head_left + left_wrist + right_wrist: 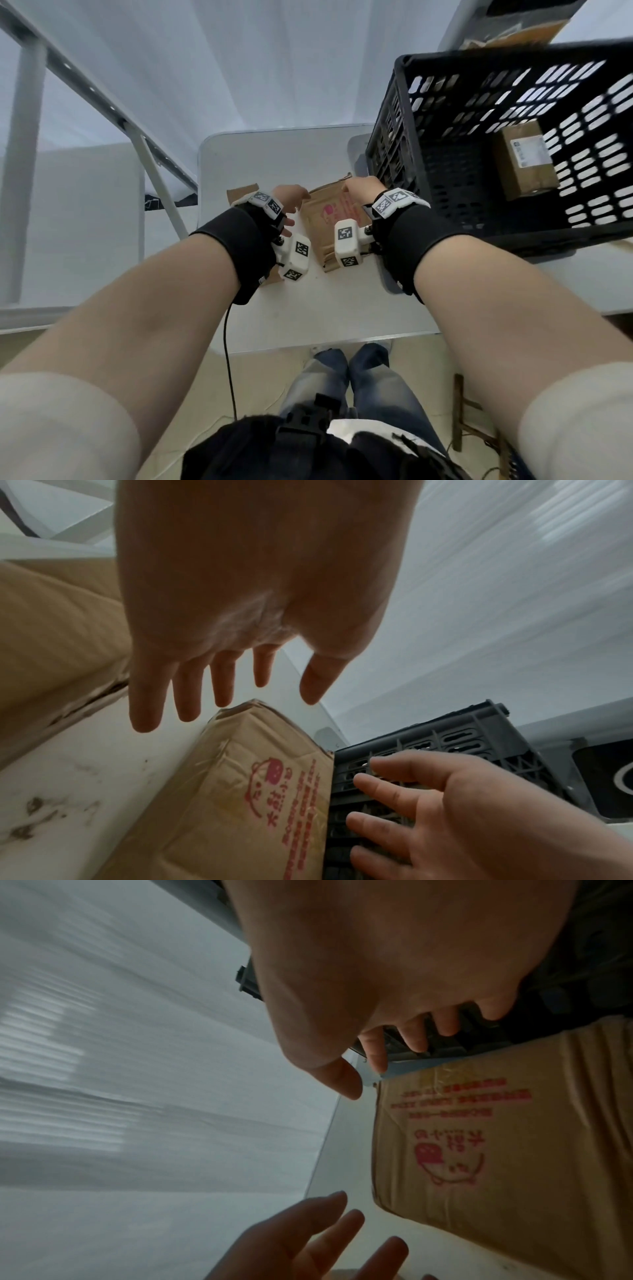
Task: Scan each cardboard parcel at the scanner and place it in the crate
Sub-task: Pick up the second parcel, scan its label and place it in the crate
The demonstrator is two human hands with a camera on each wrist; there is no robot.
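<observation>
A cardboard parcel (327,219) with red print lies on the white table (308,308), close against the black crate (513,154). My left hand (291,202) hovers at the parcel's left side with its fingers straight and spread; the left wrist view shows the fingers (185,696) above the parcel (246,791) and apart from it. My right hand (361,190) reaches over the parcel's far right corner beside the crate wall, fingers relaxed and holding nothing (377,1056). Another cardboard parcel (525,159) with a white label lies inside the crate. No scanner shows.
A second brown cardboard piece (241,193) lies on the table under my left wrist, seen close as cardboard (51,642) in the left wrist view. A metal frame (102,109) slants at the left. A cable (227,359) hangs off the table's front edge.
</observation>
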